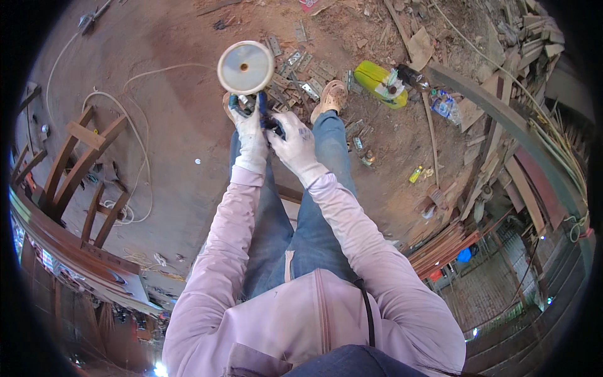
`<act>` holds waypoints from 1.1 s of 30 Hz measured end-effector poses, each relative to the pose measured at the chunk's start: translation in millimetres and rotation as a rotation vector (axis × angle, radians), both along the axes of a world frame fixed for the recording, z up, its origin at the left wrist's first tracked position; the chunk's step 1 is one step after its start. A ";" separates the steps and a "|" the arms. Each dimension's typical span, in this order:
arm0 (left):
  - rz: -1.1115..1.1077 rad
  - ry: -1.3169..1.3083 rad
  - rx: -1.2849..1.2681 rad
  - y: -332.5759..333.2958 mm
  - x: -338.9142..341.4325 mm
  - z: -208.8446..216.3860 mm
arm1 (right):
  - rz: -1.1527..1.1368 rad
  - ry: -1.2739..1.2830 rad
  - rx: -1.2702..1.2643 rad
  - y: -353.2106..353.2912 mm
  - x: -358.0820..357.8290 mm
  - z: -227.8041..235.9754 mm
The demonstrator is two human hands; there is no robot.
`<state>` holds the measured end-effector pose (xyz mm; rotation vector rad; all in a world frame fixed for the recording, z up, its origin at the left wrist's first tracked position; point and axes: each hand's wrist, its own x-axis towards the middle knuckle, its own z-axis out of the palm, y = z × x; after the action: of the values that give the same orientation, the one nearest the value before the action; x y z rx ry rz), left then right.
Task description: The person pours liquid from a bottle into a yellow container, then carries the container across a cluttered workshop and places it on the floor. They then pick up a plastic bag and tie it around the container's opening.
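Observation:
Between my knees I hold what looks like an angle grinder, its round disc (232, 70) facing up, pale with a grey middle and a small hole at its centre. My left hand (251, 135), in a whitish glove with dark blue fingertips, is closed just below the disc. Close beside it, my right hand (294, 139), gloved alike, has its fingers curled at the dark part under the disc. Much of the tool's body is hidden by both hands. Several metal hinges (309, 90) lie heaped on the ground beyond the disc, by my feet.
A yellow plastic container (375, 80) lies right of my foot, with a clear plastic bottle (445, 105) beyond it. Wood scraps (496, 135) and a long beam (477, 94) line the right. At left stand brown wooden frames (81, 157) with a pale cable (148, 164) looped nearby.

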<state>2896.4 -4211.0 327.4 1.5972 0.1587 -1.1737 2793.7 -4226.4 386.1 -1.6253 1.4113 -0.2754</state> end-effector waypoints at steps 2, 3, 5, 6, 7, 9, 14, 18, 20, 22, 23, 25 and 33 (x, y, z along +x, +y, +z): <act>0.032 0.029 -0.083 2.9 -0.7 -9.2 | 0.038 0.024 -0.051 -7.1 2.7 -8.3; 0.020 0.033 -0.078 1.5 -0.9 -9.5 | 0.059 0.033 -0.076 -9.1 2.6 -12.5; -0.002 0.041 -0.069 -2.1 -1.6 -7.4 | 0.156 0.047 -0.039 -9.6 -2.0 -20.8; -0.039 0.036 -0.045 -0.5 -3.0 -11.1 | 0.206 0.053 -0.021 -9.6 -4.9 -24.6; -0.077 0.032 -0.022 2.2 -3.9 -16.3 | 0.160 -0.010 -0.015 -7.7 -9.3 -28.2; -0.138 0.035 0.015 3.3 -6.1 -28.2 | 0.218 -0.030 0.092 -9.4 -22.9 -33.8; -0.108 0.079 0.148 -2.1 -5.2 -46.5 | 0.053 -0.149 0.454 -29.7 -91.5 -48.5; -0.067 0.004 0.138 2.0 4.4 -70.7 | -0.272 0.196 0.396 -32.7 -160.5 -185.9; -0.123 -0.113 0.112 29.0 10.9 -111.6 | -0.206 0.356 0.372 -31.6 -186.9 -266.1; -0.054 0.007 0.151 3.2 -12.1 -99.5 | -0.205 0.536 0.373 -16.3 -232.2 -348.2; -0.030 0.053 0.164 -3.0 -18.0 -94.3 | -0.108 0.712 0.326 -16.3 -239.6 -373.7; -0.002 -0.011 0.170 19.2 -19.9 -102.9 | -0.123 0.822 0.360 -26.0 -224.4 -399.2; -0.087 -0.319 0.375 73.2 -42.3 -9.7 | 0.414 -0.057 0.348 -0.8 -132.8 -222.1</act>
<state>2854.1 -4137.7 317.7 2.1185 0.1053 -0.9757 2660.9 -4227.2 164.0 -1.5566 0.9833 0.1564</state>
